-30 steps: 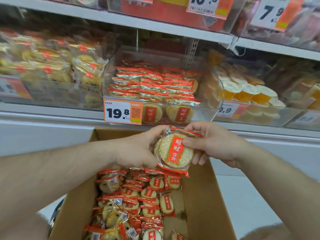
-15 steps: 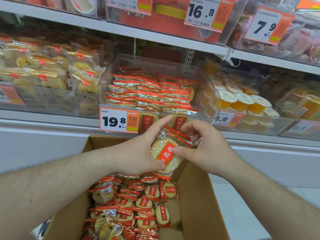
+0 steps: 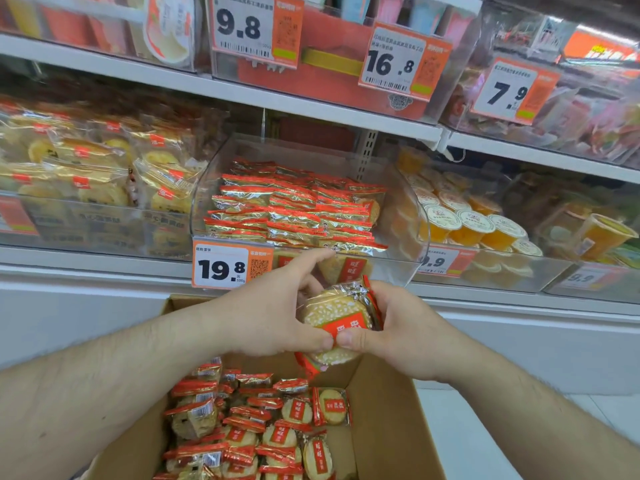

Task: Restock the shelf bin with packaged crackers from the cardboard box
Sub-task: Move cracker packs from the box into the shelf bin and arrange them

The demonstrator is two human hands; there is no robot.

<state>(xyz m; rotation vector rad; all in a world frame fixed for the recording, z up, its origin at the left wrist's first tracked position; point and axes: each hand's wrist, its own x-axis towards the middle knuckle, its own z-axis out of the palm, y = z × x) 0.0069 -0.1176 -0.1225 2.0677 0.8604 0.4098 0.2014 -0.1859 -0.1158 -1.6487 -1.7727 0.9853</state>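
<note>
On the far left of the shelf, a clear bin (image 3: 86, 216) holds yellow pastries in see-through wrappers. Next to it, the clear shelf bin (image 3: 412, 216) is stacked with rows of red-and-silver cracker packets (image 3: 294, 206), and a price tag (image 3: 228, 266) reading 19.8 hangs on its front lip. Below that tag, the left hand (image 3: 263, 313) has its fingers curled over the top and left side of a small stack of cracker packs (image 3: 337, 318), thumb pressing the front. The stack is held in the air just in front of the shelf bin's lower edge and above the open cardboard box (image 3: 391, 427). The right hand (image 3: 405, 337) grips the stack's right side, its thumb meeting the left thumb on the red label. More packaged crackers (image 3: 263, 427) lie loose in the box. Further right, a bin of orange jelly cups (image 3: 478, 226) sits on the shelf.
</note>
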